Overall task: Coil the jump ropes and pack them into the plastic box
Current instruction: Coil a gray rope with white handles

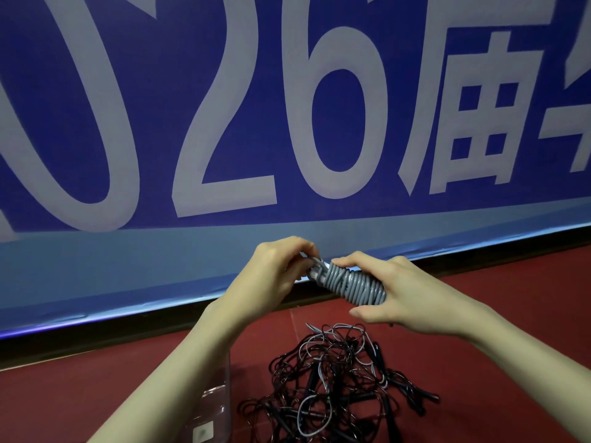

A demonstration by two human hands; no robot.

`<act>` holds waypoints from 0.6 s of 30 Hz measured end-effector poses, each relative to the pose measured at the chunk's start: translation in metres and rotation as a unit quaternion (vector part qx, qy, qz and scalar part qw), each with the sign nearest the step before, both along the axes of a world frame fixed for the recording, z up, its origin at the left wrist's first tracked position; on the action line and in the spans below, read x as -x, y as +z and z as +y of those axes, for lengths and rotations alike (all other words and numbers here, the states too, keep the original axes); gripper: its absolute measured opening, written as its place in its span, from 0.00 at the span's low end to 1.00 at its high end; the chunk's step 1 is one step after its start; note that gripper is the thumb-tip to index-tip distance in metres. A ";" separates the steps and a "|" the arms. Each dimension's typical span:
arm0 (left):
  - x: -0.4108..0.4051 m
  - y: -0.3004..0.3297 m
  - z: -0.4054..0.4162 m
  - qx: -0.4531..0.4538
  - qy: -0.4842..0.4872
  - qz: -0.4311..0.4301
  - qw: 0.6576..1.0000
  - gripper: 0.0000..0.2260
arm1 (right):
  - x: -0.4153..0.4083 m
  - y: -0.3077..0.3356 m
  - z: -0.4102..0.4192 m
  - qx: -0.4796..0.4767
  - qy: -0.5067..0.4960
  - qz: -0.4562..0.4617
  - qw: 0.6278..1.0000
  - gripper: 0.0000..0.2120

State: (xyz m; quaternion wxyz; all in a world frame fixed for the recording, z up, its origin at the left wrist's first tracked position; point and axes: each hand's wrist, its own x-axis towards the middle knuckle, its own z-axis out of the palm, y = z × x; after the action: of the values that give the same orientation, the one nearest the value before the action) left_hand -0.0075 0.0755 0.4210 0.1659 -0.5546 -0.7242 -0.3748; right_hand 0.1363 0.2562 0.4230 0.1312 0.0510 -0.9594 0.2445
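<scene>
Fingers (347,262) of the right hand (406,292) are curled round a grey jump rope (348,282), which is already wound into a tight bundle; thumb below, forefinger laid along the top. I read the left hand (271,276) as pinching the loose end of the same rope at the bundle's left tip, its fingertips closed on that end (the exact contact is partly hidden behind the knuckles). Both hands hold the bundle in the air, above the floor (479,314).

Directly below the bundle, on the red floor, lies a tangled pile of jump ropes (332,385): thin black cords with some grey ones, and black handles among them. Left of the pile, just beside it, stands a clear plastic box (217,407), partly covered by the left forearm; I cannot tell what it contains.

Behind the hands runs a blue banner (224,123) with large pale characters, its lower edge meeting a dark strip at the floor.
</scene>
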 end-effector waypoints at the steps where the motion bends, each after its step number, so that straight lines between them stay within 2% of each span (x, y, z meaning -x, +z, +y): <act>1: 0.001 -0.001 0.000 0.005 0.000 0.017 1.000 0.04 | 0.000 0.000 0.000 -0.005 -0.005 -0.005 1.000 0.26; 4: 0.001 -0.005 0.000 0.020 -0.010 0.026 0.999 0.05 | -0.001 0.003 0.004 -0.017 -0.027 -0.012 0.999 0.23; 7: -0.003 -0.005 0.002 -0.026 -0.013 -0.049 0.998 0.06 | -0.002 0.005 0.005 -0.028 -0.045 -0.015 0.998 0.19; 11: -0.006 -0.004 0.005 -0.066 0.010 -0.151 0.986 0.05 | -0.002 0.006 0.001 -0.067 -0.062 -0.007 0.996 0.19; 16: -0.007 -0.004 0.009 -0.069 0.020 -0.269 0.960 0.04 | -0.004 0.010 -0.003 -0.151 -0.077 -0.001 0.985 0.19; 18: -0.007 -0.004 0.010 -0.064 0.013 -0.284 0.957 0.09 | -0.004 0.009 -0.005 -0.181 -0.077 0.007 0.981 0.19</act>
State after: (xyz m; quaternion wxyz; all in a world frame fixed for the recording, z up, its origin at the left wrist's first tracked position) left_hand -0.0002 0.0854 0.4171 -0.0066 -0.4043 -0.7227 -0.5605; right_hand 0.1407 0.2515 0.4316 0.1447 0.0015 -0.9879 0.0561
